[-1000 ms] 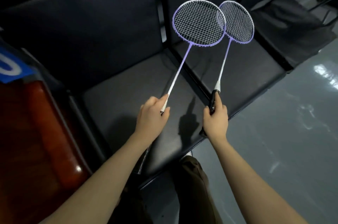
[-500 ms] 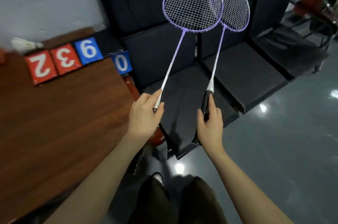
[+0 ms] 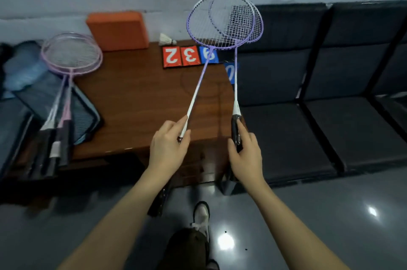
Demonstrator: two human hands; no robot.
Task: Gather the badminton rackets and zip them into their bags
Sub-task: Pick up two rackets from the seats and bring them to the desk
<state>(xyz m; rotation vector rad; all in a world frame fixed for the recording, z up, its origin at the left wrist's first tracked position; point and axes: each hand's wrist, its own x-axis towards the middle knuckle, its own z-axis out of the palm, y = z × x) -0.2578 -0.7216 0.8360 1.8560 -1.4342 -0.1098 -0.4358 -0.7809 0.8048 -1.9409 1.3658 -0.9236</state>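
Each hand grips one purple racket: left hand on the left racket, right hand on the right racket, white-strung heads overlapping.

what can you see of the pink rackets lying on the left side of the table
The pink rackets look like a pair stacked nearly in line, with thin pink frames, pale strings, shafts fading from pink to white, and dark wrapped grips, one with a white band. They lie flat, heads toward the wall and grips overhanging the near edge of the wooden table. Their shafts rest across an open dark mesh-lined bag. No hand touches them. Blur hides the finer detail.
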